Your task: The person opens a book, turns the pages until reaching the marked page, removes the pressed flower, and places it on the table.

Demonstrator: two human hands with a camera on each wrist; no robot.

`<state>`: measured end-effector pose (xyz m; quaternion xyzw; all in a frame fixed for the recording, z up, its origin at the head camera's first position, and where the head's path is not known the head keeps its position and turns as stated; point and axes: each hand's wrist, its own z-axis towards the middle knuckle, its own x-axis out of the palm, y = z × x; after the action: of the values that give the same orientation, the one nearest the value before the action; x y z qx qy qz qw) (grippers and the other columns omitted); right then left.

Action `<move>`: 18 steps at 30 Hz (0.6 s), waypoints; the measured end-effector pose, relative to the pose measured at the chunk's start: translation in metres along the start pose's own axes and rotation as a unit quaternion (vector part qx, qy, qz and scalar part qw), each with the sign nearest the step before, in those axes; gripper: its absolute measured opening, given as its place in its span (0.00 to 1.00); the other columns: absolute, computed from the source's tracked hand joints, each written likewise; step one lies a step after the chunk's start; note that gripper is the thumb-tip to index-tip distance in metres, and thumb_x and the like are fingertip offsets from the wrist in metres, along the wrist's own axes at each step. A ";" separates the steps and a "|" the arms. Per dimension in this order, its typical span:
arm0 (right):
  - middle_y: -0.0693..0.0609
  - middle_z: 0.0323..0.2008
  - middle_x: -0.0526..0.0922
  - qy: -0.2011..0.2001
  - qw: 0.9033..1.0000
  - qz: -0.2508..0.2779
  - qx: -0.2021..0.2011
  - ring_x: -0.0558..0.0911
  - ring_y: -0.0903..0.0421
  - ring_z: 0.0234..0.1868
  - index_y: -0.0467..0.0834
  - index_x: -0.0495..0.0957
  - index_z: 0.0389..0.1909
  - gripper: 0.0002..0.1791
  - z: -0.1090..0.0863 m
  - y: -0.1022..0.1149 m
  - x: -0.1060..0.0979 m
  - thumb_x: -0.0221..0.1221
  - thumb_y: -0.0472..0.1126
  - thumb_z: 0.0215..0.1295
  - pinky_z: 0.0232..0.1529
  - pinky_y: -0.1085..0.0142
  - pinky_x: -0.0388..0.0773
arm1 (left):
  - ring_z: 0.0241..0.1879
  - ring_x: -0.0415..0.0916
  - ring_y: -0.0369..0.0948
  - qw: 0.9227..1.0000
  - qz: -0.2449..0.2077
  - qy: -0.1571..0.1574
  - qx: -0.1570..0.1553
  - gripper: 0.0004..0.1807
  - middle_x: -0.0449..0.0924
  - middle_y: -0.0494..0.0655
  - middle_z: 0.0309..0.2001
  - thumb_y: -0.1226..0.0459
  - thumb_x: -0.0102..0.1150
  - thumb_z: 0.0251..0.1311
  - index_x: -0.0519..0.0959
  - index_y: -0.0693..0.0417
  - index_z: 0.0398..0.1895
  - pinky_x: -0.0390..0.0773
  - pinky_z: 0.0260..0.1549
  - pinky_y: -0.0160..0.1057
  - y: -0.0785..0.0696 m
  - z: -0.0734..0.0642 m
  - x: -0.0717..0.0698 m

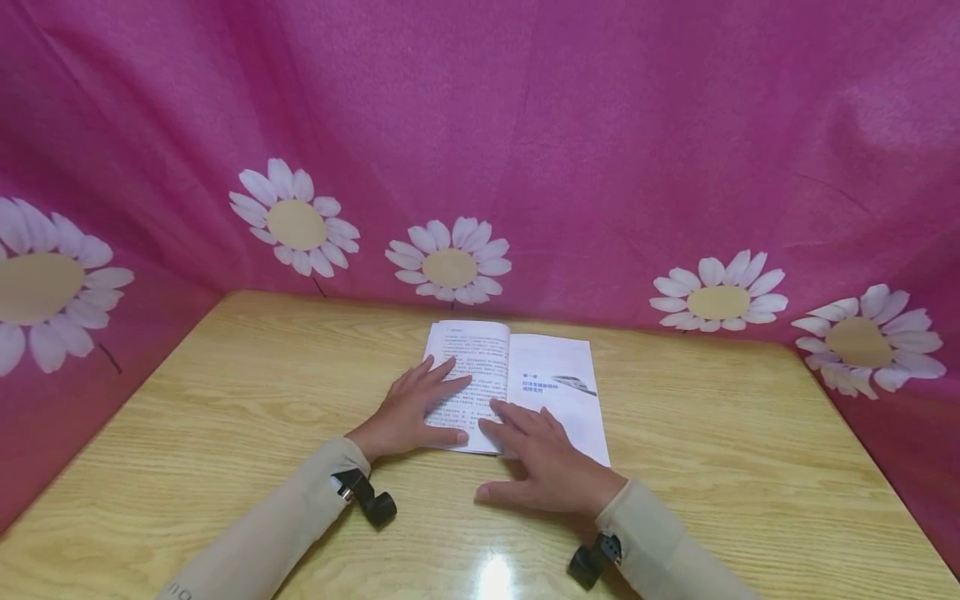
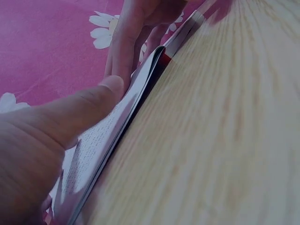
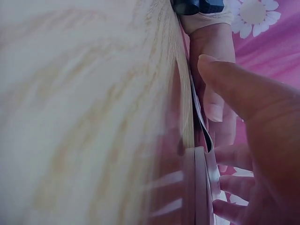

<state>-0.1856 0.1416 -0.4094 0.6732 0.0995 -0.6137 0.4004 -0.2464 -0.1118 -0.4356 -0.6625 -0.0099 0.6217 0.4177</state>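
An open book (image 1: 555,358) lies on the wooden table, its left page covered in printed text and its right page showing a blue heading and a small train picture. My left hand (image 1: 411,408) rests on the left page with fingers spread and the thumb along the lower edge. Over the lower part near the spine lies my right hand (image 1: 543,462), its fingers extended onto the pages and its thumb out over the table. In the left wrist view, the left thumb (image 2: 89,110) lies at the edge of the book (image 2: 101,136). The right fingertips (image 3: 229,197) meet the page in the right wrist view.
Light wood table (image 1: 225,400) surrounds the book on every side. Behind it hangs a magenta cloth (image 1: 570,150) printed with white daisies, reaching down to the table's far edge. Small black cameras (image 1: 382,508) sit on both sleeved wrists.
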 end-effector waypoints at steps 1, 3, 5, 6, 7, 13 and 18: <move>0.47 0.75 0.53 0.000 1.000 0.000 0.000 0.52 0.51 0.74 0.47 0.62 0.71 0.48 0.000 0.000 0.000 0.56 0.72 0.56 0.69 0.38 0.43 | 0.76 0.32 0.51 1.000 0.003 0.004 -0.002 0.47 0.44 0.45 0.77 0.36 0.63 0.50 0.60 0.36 0.73 0.36 0.69 0.59 0.000 0.000 0.000; 0.47 0.75 0.53 0.002 1.000 0.001 0.002 0.52 0.51 0.74 0.47 0.62 0.72 0.49 0.000 0.000 0.000 0.56 0.72 0.56 0.69 0.38 0.43 | 0.76 0.32 0.51 1.000 0.008 0.012 -0.008 0.47 0.44 0.44 0.77 0.36 0.63 0.50 0.60 0.36 0.73 0.35 0.69 0.59 0.000 0.000 0.000; 0.47 0.75 0.53 0.005 1.000 0.000 0.004 0.51 0.52 0.74 0.47 0.62 0.72 0.49 0.000 0.000 0.000 0.56 0.73 0.56 0.69 0.39 0.43 | 0.76 0.31 0.50 1.000 0.011 0.018 -0.015 0.47 0.43 0.44 0.77 0.36 0.63 0.50 0.60 0.36 0.73 0.34 0.70 0.58 0.000 0.000 0.000; 0.48 0.75 0.53 0.007 1.000 -0.001 0.006 0.51 0.52 0.74 0.47 0.62 0.72 0.49 0.000 0.000 0.000 0.55 0.73 0.56 0.69 0.39 0.42 | 0.76 0.31 0.50 1.000 0.014 0.021 -0.018 0.47 0.43 0.43 0.77 0.36 0.62 0.50 0.60 0.36 0.73 0.34 0.70 0.57 0.000 0.000 0.000; 0.48 0.75 0.52 0.011 1.000 -0.002 0.009 0.51 0.53 0.75 0.48 0.61 0.72 0.49 0.001 0.000 0.000 0.55 0.74 0.56 0.70 0.40 0.42 | 0.76 0.32 0.50 0.999 0.016 0.023 -0.021 0.47 0.43 0.43 0.77 0.36 0.62 0.50 0.60 0.36 0.73 0.34 0.70 0.57 0.000 0.000 0.000; 0.50 0.76 0.50 0.022 1.000 -0.007 0.019 0.49 0.55 0.75 0.49 0.59 0.73 0.51 0.001 0.001 -0.001 0.54 0.75 0.55 0.71 0.42 0.41 | 0.76 0.32 0.50 0.999 0.022 0.030 -0.027 0.46 0.44 0.44 0.77 0.37 0.63 0.51 0.60 0.36 0.73 0.33 0.70 0.56 -0.002 -0.001 0.001; 0.50 0.76 0.50 0.027 0.999 0.013 0.017 0.50 0.54 0.75 0.49 0.60 0.73 0.49 0.000 0.000 -0.004 0.56 0.73 0.56 0.71 0.42 0.40 | 0.76 0.32 0.50 0.999 0.028 0.035 -0.029 0.46 0.44 0.43 0.77 0.36 0.62 0.51 0.59 0.36 0.74 0.32 0.70 0.56 -0.002 0.000 0.001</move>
<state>-0.1866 0.1432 -0.4061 0.6970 0.0914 -0.5921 0.3940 -0.2454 -0.1101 -0.4348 -0.6955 0.0056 0.6092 0.3809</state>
